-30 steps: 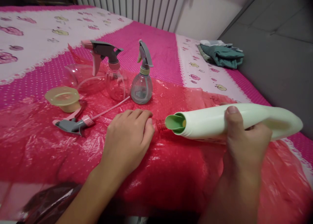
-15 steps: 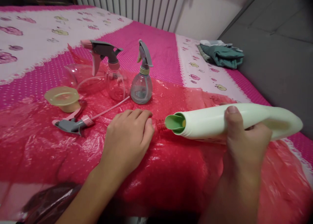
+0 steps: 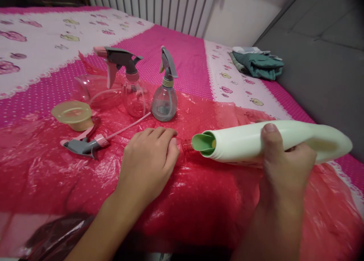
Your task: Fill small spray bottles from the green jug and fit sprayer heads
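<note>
My left hand [image 3: 150, 158] is closed around a clear bottle [image 3: 187, 145], whose threaded neck shows past the thumb; the rest is hidden behind my fingers. My right hand [image 3: 284, 158] grips a large pale-green detergent jug [image 3: 241, 141] by its handle, tipped on its side. The jug's green pouring spout [image 3: 203, 142] meets the bottle's neck. Whether liquid is flowing I cannot tell. To the left lies a loose spray head [image 3: 85, 145], grey and pink, its tube pointing away to the right.
Beyond my left hand stand a spray bottle with a pink collar [image 3: 133, 98] and a smaller one with a green collar [image 3: 165, 101]. A yellowish translucent cup [image 3: 72, 115] sits at left. Red plastic sheeting [image 3: 113, 185] covers the bed; folded clothes [image 3: 257, 63] lie by the grey headboard [image 3: 321, 60].
</note>
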